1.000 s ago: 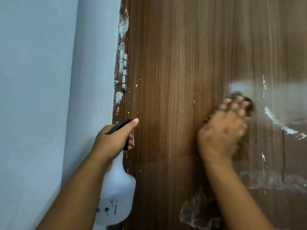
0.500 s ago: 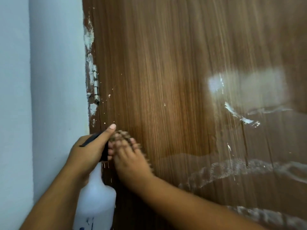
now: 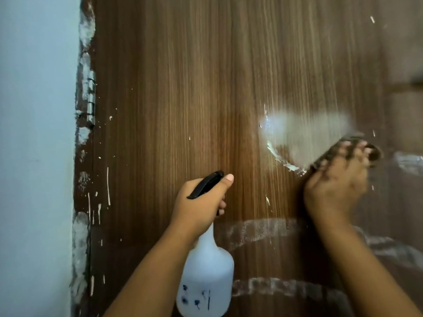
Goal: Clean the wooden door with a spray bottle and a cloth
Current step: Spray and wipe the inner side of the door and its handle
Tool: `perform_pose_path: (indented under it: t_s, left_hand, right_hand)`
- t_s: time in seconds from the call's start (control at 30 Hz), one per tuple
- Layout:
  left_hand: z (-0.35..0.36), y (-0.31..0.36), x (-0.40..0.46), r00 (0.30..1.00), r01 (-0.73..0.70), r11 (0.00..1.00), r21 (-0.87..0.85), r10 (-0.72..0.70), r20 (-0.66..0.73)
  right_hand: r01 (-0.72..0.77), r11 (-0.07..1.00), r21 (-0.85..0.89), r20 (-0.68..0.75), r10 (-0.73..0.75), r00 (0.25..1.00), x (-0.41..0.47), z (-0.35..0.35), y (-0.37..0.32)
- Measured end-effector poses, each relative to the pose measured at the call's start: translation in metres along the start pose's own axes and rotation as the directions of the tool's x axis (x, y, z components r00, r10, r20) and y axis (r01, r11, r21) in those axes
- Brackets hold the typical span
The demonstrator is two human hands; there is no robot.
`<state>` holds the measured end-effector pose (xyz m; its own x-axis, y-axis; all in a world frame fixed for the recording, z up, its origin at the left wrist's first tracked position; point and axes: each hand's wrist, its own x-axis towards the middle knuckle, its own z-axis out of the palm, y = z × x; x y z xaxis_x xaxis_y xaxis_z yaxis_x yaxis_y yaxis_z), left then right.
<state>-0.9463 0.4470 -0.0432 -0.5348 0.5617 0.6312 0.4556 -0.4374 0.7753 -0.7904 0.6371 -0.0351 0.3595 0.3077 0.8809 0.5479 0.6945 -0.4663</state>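
Wiping the wooden door (image 3: 206,88), bottle in hand

The left hand (image 3: 199,202) grips the white spray bottle (image 3: 207,275) at 6 o'clock; the right hand (image 3: 336,186) (motion-blurred), at 3 o'clock, presses a dark cloth (image 3: 357,149) flat against the wet door.

Glossy wood-grain door (image 3: 206,88); translucent white plastic spray bottle (image 3: 206,277).

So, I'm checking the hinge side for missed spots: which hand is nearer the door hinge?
Left. The left hand, gripping the spray bottle, is right of and below the hinge; the right hand is farther right.
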Motion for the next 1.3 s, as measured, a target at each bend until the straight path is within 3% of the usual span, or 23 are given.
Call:
perform_pose_path:
  t_s: [0.07, 0.13, 0.23, 0.3, 0.33, 0.4, 0.5, 0.57, 0.7, 0.8, 0.83, 0.9, 0.93, 0.97, 1.0, 1.03, 1.07, 1.17, 1.23, 1.3]
  left_hand:
    - [0.012, 0.001, 0.0, 1.0, 0.025, 0.999, -0.024, -0.025, 0.005]
    - [0.018, 0.006, 0.001, 0.996, 0.063, 0.993, -0.105, -0.069, -0.06]
    - [0.015, 0.013, 0.009, 0.984, 0.118, 0.978, -0.172, -0.138, -0.109]
    - [0.012, 0.016, 0.011, 0.988, 0.125, 0.984, -0.125, -0.135, -0.072]
    - [0.013, 0.017, 0.011, 0.991, 0.117, 0.989, -0.09, -0.122, -0.054]
    - [0.016, 0.022, 0.011, 0.997, 0.082, 0.996, -0.024, -0.082, -0.015]
    - [0.039, 0.03, 0.006, 0.997, 0.058, 0.997, -0.045, -0.055, 0.057]
    - [0.065, 0.034, -0.002, 0.988, 0.108, 0.987, -0.116, -0.094, 0.122]
    - [0.133, 0.028, -0.019, 0.958, 0.198, 0.961, -0.194, -0.148, 0.245]
    - [0.159, 0.021, -0.028, 0.937, 0.236, 0.943, -0.237, -0.156, 0.312]
    - [0.166, 0.02, -0.031, 0.936, 0.235, 0.939, -0.253, -0.147, 0.321]
    - [0.178, 0.019, -0.031, 0.938, 0.218, 0.938, -0.271, -0.125, 0.322]
    - [0.187, 0.019, -0.03, 0.943, 0.204, 0.94, -0.274, -0.114, 0.311]
    - [0.193, 0.019, -0.028, 0.951, 0.189, 0.944, -0.272, -0.106, 0.291]
    - [0.201, 0.02, -0.025, 0.958, 0.172, 0.948, -0.268, -0.098, 0.271]
    - [0.206, 0.02, -0.021, 0.962, 0.163, 0.951, -0.264, -0.094, 0.255]
    - [0.212, 0.019, -0.016, 0.965, 0.157, 0.951, -0.267, -0.09, 0.247]
    - [0.222, 0.018, -0.011, 0.965, 0.149, 0.947, -0.284, -0.076, 0.252]
    - [0.232, 0.016, -0.012, 0.966, 0.132, 0.951, -0.281, -0.06, 0.25]
    - [0.24, 0.014, -0.016, 0.972, 0.111, 0.952, -0.286, -0.044, 0.23]
  right_hand:
    - [0.117, 0.992, -0.051, 0.167, -0.107, 0.98, -0.026, 0.015, -0.039]
    - [0.389, 0.921, 0.023, 0.338, -0.373, 0.864, -0.064, 0.025, -0.075]
    - [0.719, 0.68, 0.146, 0.232, -0.73, 0.643, -0.08, 0.023, -0.09]
    - [0.804, 0.584, 0.115, 0.228, -0.803, 0.551, -0.052, 0.013, -0.066]
    - [0.792, 0.601, 0.113, 0.23, -0.791, 0.567, -0.033, 0.007, -0.045]
    - [0.696, 0.712, 0.094, 0.176, -0.7, 0.692, 0.006, -0.004, 0.006]
    - [0.462, 0.887, 0.007, 0.082, -0.461, 0.884, 0.059, -0.036, 0.104]
    - [0.255, 0.966, -0.035, 0.052, -0.253, 0.966, 0.084, -0.056, 0.16]
    - [-0.104, 0.993, -0.046, -0.07, 0.101, 0.992, 0.101, -0.076, 0.218]
    - [-0.164, 0.985, -0.055, -0.13, 0.156, 0.979, 0.092, -0.069, 0.196]
    - [-0.068, 0.996, -0.06, -0.129, 0.059, 0.99, 0.086, -0.064, 0.179]
    - [0.307, 0.951, -0.043, -0.054, -0.309, 0.95, 0.065, -0.051, 0.14]
    - [0.52, 0.854, -0.018, 0.038, -0.519, 0.854, 0.054, -0.046, 0.127]
    - [0.696, 0.717, 0.011, 0.137, -0.691, 0.71, 0.046, -0.043, 0.118]
    - [0.804, 0.593, 0.031, 0.215, -0.79, 0.574, 0.049, -0.042, 0.118]
    - [0.842, 0.537, 0.049, 0.252, -0.823, 0.51, 0.059, -0.043, 0.124]
    - [0.819, 0.571, 0.057, 0.235, -0.805, 0.545, 0.074, -0.044, 0.134]
    - [0.505, 0.85, 0.147, 0.055, -0.517, 0.854, 0.111, -0.056, 0.171]
    - [0.315, 0.937, 0.149, -0.03, -0.314, 0.949, 0.127, -0.066, 0.199]
    - [0.111, 0.982, 0.15, -0.075, -0.101, 0.992, 0.124, -0.071, 0.223]
